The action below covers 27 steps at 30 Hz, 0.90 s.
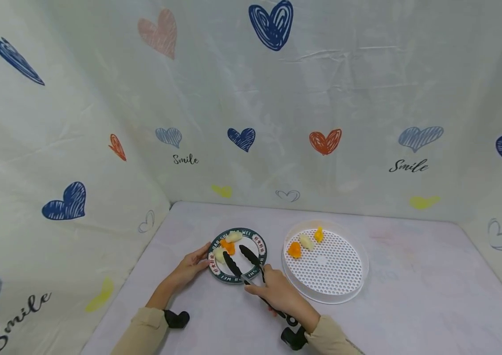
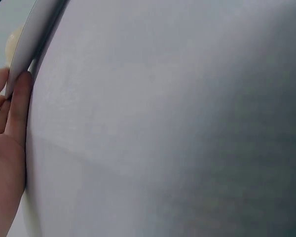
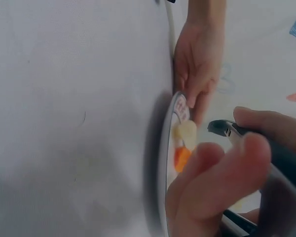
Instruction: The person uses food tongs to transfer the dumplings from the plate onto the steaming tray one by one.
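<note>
The tongs (image 1: pixel 243 264) hang open over the plate (image 1: pixel 259 243), their two black tips spread apart with nothing between them; one tip lies near a pale piece (image 1: pixel 219 254) at the plate's left edge, the other over the bare white middle. The right hand (image 1: pixel 277 291) grips the tongs by the handle, fingers and thumb curled round it, as the right wrist view also shows. On the plate lie three pieces of food: that pale one, an orange piece (image 1: pixel 227 246) touching it, and another pale piece (image 1: pixel 234 237) toward the far rim. The left hand (image 1: pixel 192 268) steadies the plate, its fingertips (image 2: pixel 20 94) pressed flat against the rim rather than wrapped round it. Just right of the plate sits a perforated white tray (image 1: pixel 335 276) with three more pieces grouped at its far left: an orange one (image 1: pixel 294 250), a pale one (image 1: pixel 306 241) and a yellow one (image 1: pixel 318 234). Judging from this, the food is split evenly between plate and tray, so the moving looks about half done; which way it goes cannot be told from here. All rests on a pale table (image 1: pixel 410 296) screened by heart-printed cloth (image 1: pixel 277 98).
</note>
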Each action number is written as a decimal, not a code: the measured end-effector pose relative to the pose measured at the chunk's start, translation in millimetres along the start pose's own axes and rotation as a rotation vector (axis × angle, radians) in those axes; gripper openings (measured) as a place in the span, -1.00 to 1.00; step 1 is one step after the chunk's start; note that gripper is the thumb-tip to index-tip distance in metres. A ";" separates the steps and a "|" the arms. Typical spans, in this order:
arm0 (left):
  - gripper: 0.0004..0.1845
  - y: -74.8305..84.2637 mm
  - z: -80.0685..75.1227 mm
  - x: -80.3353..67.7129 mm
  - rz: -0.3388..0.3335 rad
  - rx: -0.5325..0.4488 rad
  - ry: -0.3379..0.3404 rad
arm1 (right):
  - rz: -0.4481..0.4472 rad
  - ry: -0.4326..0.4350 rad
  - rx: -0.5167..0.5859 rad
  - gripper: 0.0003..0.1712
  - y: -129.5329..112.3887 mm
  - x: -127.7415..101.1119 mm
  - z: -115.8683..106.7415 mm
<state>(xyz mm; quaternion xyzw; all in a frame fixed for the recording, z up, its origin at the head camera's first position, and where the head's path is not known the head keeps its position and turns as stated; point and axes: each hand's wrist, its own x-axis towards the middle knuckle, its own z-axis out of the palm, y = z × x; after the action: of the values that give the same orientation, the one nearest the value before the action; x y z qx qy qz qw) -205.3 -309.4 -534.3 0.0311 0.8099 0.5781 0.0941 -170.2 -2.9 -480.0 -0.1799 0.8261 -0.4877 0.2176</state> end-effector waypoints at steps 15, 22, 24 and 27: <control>-0.40 8.4 14.6 -5.2 -0.032 0.003 0.059 | 0.000 -0.014 -0.063 -0.09 -5.8 15.7 20.4; -0.39 9.1 14.7 -6.0 -0.032 0.013 0.059 | -0.001 0.001 -0.074 -0.26 -6.6 21.3 26.5; -0.39 9.3 14.6 -6.0 -0.035 0.021 0.066 | 0.006 0.005 -0.075 -0.33 -7.4 23.1 28.3; -0.39 9.1 14.7 -6.5 -0.048 0.029 0.074 | 0.008 0.020 -0.087 -0.34 -8.7 25.2 31.2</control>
<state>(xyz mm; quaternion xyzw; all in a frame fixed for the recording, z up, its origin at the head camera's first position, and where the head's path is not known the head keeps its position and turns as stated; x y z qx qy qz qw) -196.8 -293.8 -529.6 -0.0085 0.8216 0.5647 0.0774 -173.9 -42.4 -490.4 -0.1808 0.8494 -0.4522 0.2034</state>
